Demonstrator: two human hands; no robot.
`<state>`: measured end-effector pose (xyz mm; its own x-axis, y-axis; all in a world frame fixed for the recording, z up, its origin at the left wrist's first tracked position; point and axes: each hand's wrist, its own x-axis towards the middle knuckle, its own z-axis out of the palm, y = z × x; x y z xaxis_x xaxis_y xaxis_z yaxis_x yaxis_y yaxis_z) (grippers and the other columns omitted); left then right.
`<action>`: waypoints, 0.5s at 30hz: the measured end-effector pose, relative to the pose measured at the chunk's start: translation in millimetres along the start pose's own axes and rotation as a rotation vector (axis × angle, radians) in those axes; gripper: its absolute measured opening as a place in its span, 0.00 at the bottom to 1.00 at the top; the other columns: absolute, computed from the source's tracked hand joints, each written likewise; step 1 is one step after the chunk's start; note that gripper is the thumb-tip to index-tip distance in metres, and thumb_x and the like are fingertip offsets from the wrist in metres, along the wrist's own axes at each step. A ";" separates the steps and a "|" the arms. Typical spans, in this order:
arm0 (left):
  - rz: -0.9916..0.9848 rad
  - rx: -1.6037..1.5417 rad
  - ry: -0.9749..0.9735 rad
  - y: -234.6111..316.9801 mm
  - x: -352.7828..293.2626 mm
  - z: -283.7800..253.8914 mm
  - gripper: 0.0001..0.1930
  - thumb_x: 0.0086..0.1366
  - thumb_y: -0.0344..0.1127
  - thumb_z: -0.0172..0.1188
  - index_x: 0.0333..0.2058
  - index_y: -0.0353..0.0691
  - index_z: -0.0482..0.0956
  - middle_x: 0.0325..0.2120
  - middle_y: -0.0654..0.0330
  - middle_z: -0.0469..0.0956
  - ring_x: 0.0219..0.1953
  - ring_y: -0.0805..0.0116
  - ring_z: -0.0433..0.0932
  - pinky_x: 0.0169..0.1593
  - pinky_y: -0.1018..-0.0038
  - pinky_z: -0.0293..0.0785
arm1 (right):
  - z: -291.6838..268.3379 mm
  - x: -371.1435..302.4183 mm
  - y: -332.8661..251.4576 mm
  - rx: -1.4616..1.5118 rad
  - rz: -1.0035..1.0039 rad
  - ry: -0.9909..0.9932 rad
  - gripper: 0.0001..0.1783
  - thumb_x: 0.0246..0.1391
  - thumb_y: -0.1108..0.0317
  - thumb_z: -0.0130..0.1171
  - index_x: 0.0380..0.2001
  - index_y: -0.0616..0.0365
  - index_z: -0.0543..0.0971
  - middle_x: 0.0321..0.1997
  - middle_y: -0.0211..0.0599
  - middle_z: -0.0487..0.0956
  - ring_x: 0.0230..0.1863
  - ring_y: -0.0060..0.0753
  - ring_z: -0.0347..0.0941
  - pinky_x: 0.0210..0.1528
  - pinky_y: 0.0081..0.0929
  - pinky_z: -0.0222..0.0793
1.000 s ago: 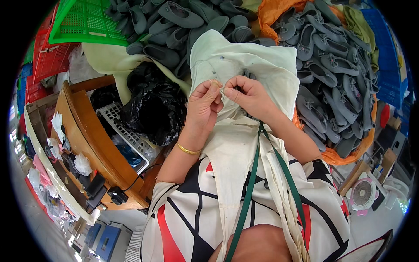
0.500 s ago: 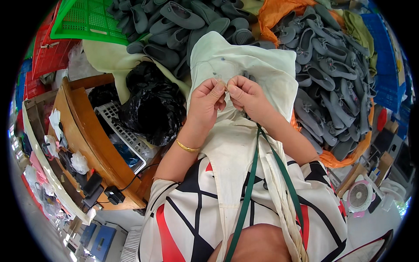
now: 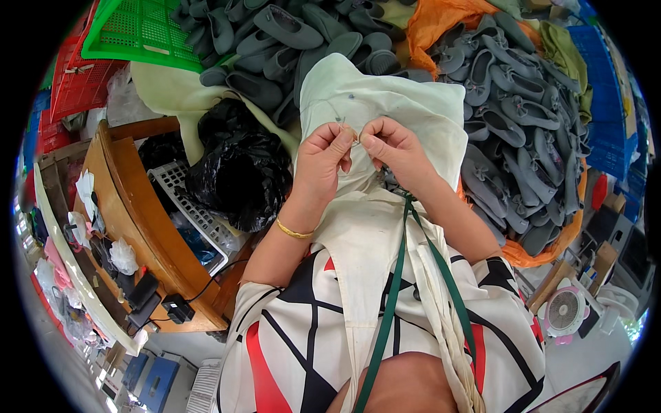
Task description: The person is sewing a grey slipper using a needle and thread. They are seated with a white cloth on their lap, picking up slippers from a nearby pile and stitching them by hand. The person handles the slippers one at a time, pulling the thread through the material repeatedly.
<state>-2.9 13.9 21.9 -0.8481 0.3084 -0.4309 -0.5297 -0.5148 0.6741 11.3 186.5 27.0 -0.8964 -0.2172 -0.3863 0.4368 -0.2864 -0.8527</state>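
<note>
Above the white cloth [image 3: 406, 103] on my lap, my two hands meet fingertip to fingertip. My left hand [image 3: 327, 153], with a gold bangle [image 3: 293, 230] on its wrist, pinches with thumb and forefinger. Close beside it, my right hand [image 3: 394, 148] pinches too. What they hold is very small and thin, perhaps thread-like, and I cannot make out its kind. A few small dark bits show on the cloth just beyond my fingers. Dark green straps [image 3: 392, 303] hang down my front over the cream apron [image 3: 365, 255].
Grey slip-on shoes [image 3: 286, 27] lie heaped ahead, and more grey shoes with bows [image 3: 523, 110] fill an orange sack [image 3: 575, 227] at right. On the left are a black plastic bag [image 3: 237, 172], a white basket [image 3: 189, 199], a wooden drawer unit [image 3: 144, 241] and a green crate [image 3: 138, 31].
Both hands keep pinching at nearly the same place. The fingertips have shifted slightly, and the cloth's far edge sits a little lower in view.
</note>
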 end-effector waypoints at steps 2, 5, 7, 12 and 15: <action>0.019 0.007 0.004 -2.0 0.0 -0.3 0.05 0.67 0.32 0.62 0.37 0.37 0.80 0.28 0.68 0.77 0.24 0.82 0.69 0.26 0.84 0.66 | -0.2 0.1 -1.0 -0.026 0.006 -0.005 0.09 0.61 0.62 0.62 0.38 0.55 0.78 0.32 0.18 0.74 0.28 0.10 0.64 0.30 0.12 0.64; 0.039 0.036 0.028 -0.9 -1.2 1.1 0.06 0.66 0.32 0.64 0.37 0.37 0.80 0.29 0.69 0.77 0.24 0.83 0.69 0.26 0.85 0.66 | 1.3 -0.1 -6.1 -0.062 0.051 -0.010 0.08 0.62 0.63 0.61 0.37 0.55 0.76 0.32 0.17 0.73 0.28 0.10 0.63 0.31 0.12 0.62; 0.059 0.114 0.036 -0.3 -1.7 0.6 0.06 0.66 0.32 0.64 0.38 0.37 0.80 0.29 0.69 0.76 0.24 0.82 0.68 0.27 0.85 0.65 | 3.2 0.3 -6.4 -0.164 0.029 0.003 0.07 0.62 0.65 0.60 0.35 0.56 0.75 0.31 0.19 0.72 0.29 0.13 0.63 0.32 0.15 0.62; 0.415 0.655 0.072 1.3 -1.8 -10.5 0.06 0.67 0.31 0.62 0.39 0.36 0.80 0.27 0.69 0.75 0.23 0.82 0.65 0.28 0.85 0.63 | 12.4 0.1 -3.7 -0.533 -0.314 -0.015 0.07 0.61 0.69 0.59 0.33 0.58 0.72 0.31 0.27 0.70 0.33 0.22 0.64 0.37 0.22 0.63; 0.582 0.798 0.114 6.4 -2.6 -23.2 0.06 0.68 0.31 0.61 0.40 0.36 0.80 0.25 0.68 0.76 0.23 0.82 0.67 0.27 0.86 0.64 | 17.0 -3.5 -12.2 -0.448 -0.270 -0.242 0.06 0.60 0.71 0.58 0.32 0.59 0.72 0.31 0.31 0.70 0.34 0.27 0.66 0.38 0.25 0.64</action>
<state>-3.8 -8.7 13.4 -0.9946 0.0778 0.0683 0.0787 0.1403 0.9870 10.4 174.9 44.7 -0.9062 -0.4138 -0.0873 0.0730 0.0503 -0.9961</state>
